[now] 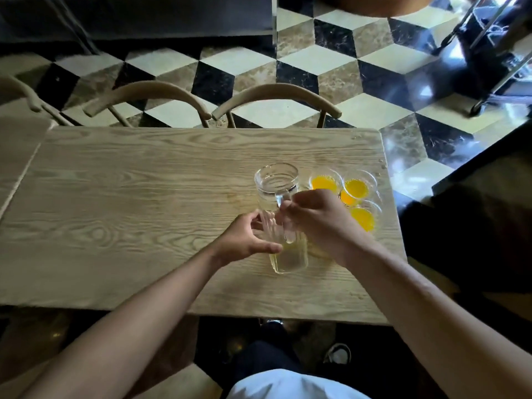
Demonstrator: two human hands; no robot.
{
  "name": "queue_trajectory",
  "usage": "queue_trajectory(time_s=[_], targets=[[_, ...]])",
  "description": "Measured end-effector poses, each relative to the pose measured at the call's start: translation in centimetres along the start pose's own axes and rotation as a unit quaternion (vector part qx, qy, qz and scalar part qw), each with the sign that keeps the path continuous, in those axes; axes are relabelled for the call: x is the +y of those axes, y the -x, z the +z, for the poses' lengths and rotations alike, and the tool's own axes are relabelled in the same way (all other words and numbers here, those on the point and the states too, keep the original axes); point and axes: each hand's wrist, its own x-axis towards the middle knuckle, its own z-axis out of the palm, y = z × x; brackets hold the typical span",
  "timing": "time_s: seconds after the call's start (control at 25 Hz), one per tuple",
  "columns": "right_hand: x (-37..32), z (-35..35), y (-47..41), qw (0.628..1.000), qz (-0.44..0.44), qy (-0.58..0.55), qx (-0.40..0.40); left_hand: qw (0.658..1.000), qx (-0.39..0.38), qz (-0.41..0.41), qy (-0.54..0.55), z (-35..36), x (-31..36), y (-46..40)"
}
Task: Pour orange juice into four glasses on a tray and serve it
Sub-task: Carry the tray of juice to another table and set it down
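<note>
Clear glass pitcher (280, 214) stands upright on the wooden counter (129, 203), nearly empty, a pale yellow film at its base. Left hand (247, 240) cups its lower side, grip loosely curled against the glass. Right hand (319, 217) sits at the handle, fingers half-curled; whether it clasps the handle, cannot tell. Glasses of orange juice (355, 188) cluster just right of the pitcher, partly hidden behind the right hand.

wooden chairs (276, 102), checkered floor (331, 61)
</note>
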Motion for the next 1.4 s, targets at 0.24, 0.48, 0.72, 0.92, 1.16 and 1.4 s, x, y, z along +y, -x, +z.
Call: queue_trajectory(time_s=[0.24,0.48,0.72,0.92,1.16,1.4], targets=[[0.0,3.1,-3.1,0.999,0.002,-0.002,0.052,0.995,-0.027,0.051,-0.078,-5.7,0.7,-5.5],[1.4,5.6,-4.1,0.995,-0.007,-0.047,0.083,0.982,-0.044,0.116,-0.143,-8.2,0.7,-9.3],[2.2,6.8,-3.8,0.992,0.021,-0.082,0.094,0.97,-0.026,0.155,-0.184,-8.7,-0.5,-10.8],[2.2,7.4,-3.6,0.989,0.028,-0.104,0.099,0.963,-0.044,0.176,-0.2,-9.1,-0.7,-11.3],[2.3,7.9,-3.4,0.985,0.039,-0.134,0.105,0.96,-0.046,0.187,-0.204,-9.0,-1.2,-10.9],[2.0,7.9,-3.6,0.981,0.046,-0.151,0.109,0.963,-0.044,0.168,-0.207,-9.0,-1.6,-11.3]])
